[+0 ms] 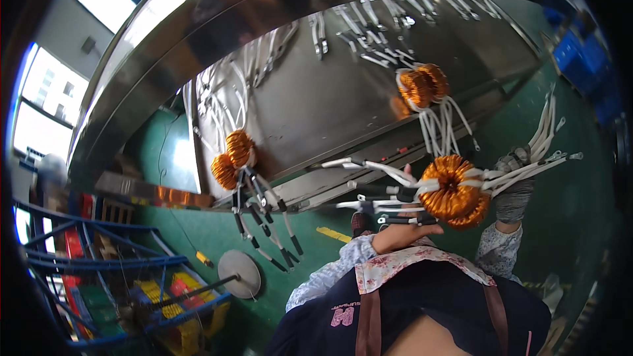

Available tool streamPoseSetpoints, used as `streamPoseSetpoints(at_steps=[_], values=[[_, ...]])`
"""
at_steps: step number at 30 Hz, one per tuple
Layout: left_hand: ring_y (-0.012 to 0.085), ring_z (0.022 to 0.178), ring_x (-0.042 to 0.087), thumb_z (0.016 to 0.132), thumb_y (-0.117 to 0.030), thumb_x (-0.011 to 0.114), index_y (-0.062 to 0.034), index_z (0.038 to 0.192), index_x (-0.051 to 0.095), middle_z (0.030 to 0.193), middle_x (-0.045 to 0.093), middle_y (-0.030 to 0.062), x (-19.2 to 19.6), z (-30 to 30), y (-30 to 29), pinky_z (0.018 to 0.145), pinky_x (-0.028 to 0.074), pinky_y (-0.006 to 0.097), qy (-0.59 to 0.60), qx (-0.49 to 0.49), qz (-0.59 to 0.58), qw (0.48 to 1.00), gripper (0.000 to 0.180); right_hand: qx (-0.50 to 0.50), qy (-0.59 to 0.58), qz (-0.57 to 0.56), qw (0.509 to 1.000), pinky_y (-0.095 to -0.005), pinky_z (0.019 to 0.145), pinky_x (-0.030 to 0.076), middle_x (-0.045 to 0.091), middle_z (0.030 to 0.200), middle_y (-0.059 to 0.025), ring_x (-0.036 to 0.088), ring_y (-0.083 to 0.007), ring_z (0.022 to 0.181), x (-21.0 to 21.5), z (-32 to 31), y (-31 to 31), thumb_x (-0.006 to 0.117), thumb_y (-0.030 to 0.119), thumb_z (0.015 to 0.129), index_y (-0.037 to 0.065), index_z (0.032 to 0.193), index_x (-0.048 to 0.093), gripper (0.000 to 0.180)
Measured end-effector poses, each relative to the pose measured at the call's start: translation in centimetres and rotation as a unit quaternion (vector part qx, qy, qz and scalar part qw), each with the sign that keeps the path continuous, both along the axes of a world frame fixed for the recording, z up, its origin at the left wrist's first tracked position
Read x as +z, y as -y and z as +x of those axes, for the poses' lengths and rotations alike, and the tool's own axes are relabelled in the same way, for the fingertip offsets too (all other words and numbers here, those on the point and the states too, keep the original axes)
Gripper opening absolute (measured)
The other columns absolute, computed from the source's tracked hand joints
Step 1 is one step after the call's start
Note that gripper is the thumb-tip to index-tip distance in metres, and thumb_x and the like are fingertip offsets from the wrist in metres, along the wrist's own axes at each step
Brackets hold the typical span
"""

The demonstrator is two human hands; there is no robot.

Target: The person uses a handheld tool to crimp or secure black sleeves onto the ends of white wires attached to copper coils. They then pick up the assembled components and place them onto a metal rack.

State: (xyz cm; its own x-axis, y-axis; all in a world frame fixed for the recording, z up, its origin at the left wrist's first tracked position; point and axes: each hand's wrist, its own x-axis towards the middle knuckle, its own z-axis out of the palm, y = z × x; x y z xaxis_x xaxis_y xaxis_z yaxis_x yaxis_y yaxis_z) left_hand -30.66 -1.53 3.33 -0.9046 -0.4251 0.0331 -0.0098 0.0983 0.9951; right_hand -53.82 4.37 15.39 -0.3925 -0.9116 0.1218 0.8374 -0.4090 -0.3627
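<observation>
Near, grasping white leads (pixel 546 165) with one grey-gloved right hand (pixel 517 158); reaching one bare left hand (pixel 395 236) under leads on the left, grip partly hidden, cannot tell whether clenched. Between both, near side of the desk (pixel 310 105): one pair of orange coils (pixel 440 199). Farther, on the desk: two more coil pairs, one left (pixel 239 148), one right (pixel 415 89)

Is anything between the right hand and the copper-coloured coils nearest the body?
Only white leads, gripped in the gloved right hand, span the gap to the copper-coloured coils; nothing else visible stands between.
</observation>
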Motion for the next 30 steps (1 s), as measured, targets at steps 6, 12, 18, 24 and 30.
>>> streamPoseSetpoints(at_steps=[6,12,18,24,30], values=[[0.0214,0.12,0.038,0.075,-0.014,0.073,-0.0083,0.135,0.012,0.134,0.032,0.0106,6.4,0.9,2.8,0.094,0.04,0.034,-0.152,0.097,0.041,0.983,0.086,-0.136,-0.155,0.038,0.978,-0.0344,0.097,0.045,0.052,0.12,-0.0107,0.053,-0.0237,0.109,-3.4,2.0,-2.6,0.041,0.02,0.096,0.003,0.117,0.049,0.029],[0.0217,0.117,0.046,0.088,-0.006,0.057,-0.0087,0.138,0.019,0.133,0.04,0.0129,8.5,-1.1,14.1,0.096,0.042,0.037,-0.325,0.213,0.218,0.895,0.064,-0.066,0.065,-0.041,0.995,-0.0387,0.102,0.043,0.051,0.127,-0.013,0.05,-0.0261,0.118,-9.8,8.4,0.7,0.047,0.014,0.094,0.002,0.126,0.045,0.034],[0.0314,0.118,0.046,0.096,-0.029,0.038,0.0027,0.122,0.039,0.129,0.046,0.0194,6.5,-3.4,26.4,0.102,0.035,0.044,-0.367,0.076,0.375,0.848,0.041,-0.264,-0.609,0.304,0.683,-0.0412,0.101,0.04,0.049,0.128,-0.014,0.047,-0.0275,0.119,-11.7,12.3,9.6,0.046,0.012,0.094,0.006,0.131,0.043,0.037],[0.029,0.108,0.052,0.094,-0.036,0.043,0.0045,0.113,0.047,0.116,0.055,0.0171,1.9,-4.7,30.7,0.095,0.042,0.041,-0.264,0.082,0.437,0.856,0.045,-0.191,-0.848,0.238,0.434,-0.0347,0.085,0.047,0.057,0.109,-0.0124,0.056,-0.0202,0.098,-20.5,12.7,6.6,0.042,0.018,0.095,0.01,0.126,0.046,0.033],[0.0264,0.099,0.057,0.093,-0.041,0.045,0.0009,0.102,0.052,0.103,0.059,0.0148,1.8,-5.4,30.9,0.089,0.046,0.04,-0.221,0.125,0.419,0.872,0.044,0.172,-0.778,0.285,0.533,-0.0337,0.078,0.048,0.058,0.096,-0.0106,0.058,-0.0195,0.089,-24.7,13.8,-2.5,0.045,0.022,0.094,0.008,0.113,0.055,0.025]])
